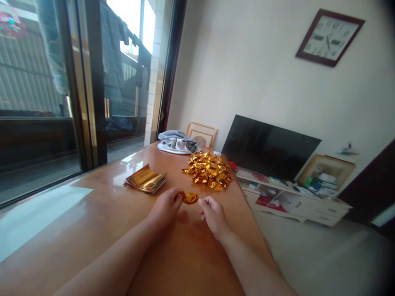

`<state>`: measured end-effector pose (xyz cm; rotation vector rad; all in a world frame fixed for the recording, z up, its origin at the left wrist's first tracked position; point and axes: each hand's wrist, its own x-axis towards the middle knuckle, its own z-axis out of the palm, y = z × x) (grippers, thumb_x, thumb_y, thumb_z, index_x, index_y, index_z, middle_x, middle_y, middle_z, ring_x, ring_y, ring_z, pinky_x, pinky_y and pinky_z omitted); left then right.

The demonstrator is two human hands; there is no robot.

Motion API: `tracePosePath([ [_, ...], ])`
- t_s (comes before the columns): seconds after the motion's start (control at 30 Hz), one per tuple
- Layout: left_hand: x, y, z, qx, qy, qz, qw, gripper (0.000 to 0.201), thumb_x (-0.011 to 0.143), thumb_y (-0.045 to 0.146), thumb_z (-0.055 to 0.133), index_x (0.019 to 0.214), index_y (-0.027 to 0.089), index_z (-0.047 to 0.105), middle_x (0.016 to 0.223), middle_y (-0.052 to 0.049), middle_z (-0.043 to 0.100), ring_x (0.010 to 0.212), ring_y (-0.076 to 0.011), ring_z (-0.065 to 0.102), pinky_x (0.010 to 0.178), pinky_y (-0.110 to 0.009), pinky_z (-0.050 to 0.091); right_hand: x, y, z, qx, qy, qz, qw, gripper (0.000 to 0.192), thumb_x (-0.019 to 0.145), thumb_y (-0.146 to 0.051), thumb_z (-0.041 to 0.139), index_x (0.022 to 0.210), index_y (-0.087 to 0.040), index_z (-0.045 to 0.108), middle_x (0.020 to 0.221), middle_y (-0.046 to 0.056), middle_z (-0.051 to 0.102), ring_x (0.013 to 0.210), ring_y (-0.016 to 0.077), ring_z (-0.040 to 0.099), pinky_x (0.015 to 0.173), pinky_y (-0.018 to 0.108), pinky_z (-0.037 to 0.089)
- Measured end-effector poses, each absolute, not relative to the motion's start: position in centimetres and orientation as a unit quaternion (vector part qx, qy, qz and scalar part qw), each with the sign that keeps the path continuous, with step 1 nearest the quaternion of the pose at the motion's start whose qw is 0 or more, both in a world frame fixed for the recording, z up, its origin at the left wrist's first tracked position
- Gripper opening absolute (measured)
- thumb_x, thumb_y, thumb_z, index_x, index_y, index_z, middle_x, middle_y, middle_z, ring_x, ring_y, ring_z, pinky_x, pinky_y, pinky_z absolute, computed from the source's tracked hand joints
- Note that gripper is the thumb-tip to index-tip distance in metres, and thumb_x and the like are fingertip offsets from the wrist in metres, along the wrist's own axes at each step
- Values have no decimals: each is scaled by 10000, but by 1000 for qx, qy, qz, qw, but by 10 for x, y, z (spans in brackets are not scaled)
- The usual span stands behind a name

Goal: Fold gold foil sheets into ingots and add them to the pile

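Observation:
A folded gold foil paper ingot (pixel 191 198) is held just above the wooden table, between my two hands. My left hand (pixel 168 207) is closed, with thumb and fingers pinching the ingot's left end. At its right end my right hand (pixel 214 214) is closed too, its thumb and forefinger pinching the tip. Beyond the hands lies a heap of folded gold ingots (pixel 210 169), shiny and piled on one another. To the left of my left hand rests a stack of flat gold foil sheets (pixel 146 179), its edges curling up.
The brown table (pixel 101 222) has its right edge near my right forearm. A pale sheet (pixel 40 218) covers part of its left side. Folded clothes (pixel 177 142) lie at the far end. Past the table stand a television (pixel 271 144) and a white cabinet (pixel 296 203).

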<state>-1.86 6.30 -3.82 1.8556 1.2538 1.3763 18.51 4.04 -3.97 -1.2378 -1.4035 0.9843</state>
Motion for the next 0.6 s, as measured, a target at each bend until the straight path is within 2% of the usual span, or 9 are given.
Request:
tracePosePath([
  [0.13, -17, 59, -35, 716, 442, 492, 226, 154, 901, 281, 564, 878, 235, 709, 877, -57, 717, 828, -241, 640, 762, -324, 416, 186, 46, -41, -521, -578, 386, 495, 376, 909, -546, 608, 745, -218, 523, 593, -57, 554, 492, 111, 448, 490, 229, 348],
  [0.37, -16, 55, -31, 731, 430, 484, 216, 146, 903, 284, 567, 815, 235, 673, 835, -54, 695, 776, -229, 623, 710, -310, 407, 185, 54, -42, -551, -575, 381, 470, 296, 865, -387, 616, 641, -215, 524, 527, -59, 525, 498, 114, 424, 497, 231, 320],
  [0.6, -16, 56, -32, 735, 437, 474, 211, 167, 909, 300, 554, 827, 235, 684, 850, -61, 693, 802, -232, 624, 727, -311, 416, 183, 58, -42, -579, -539, 429, 436, 240, 852, -389, 601, 700, -214, 538, 475, -77, 488, 428, 99, 378, 434, 217, 233],
])
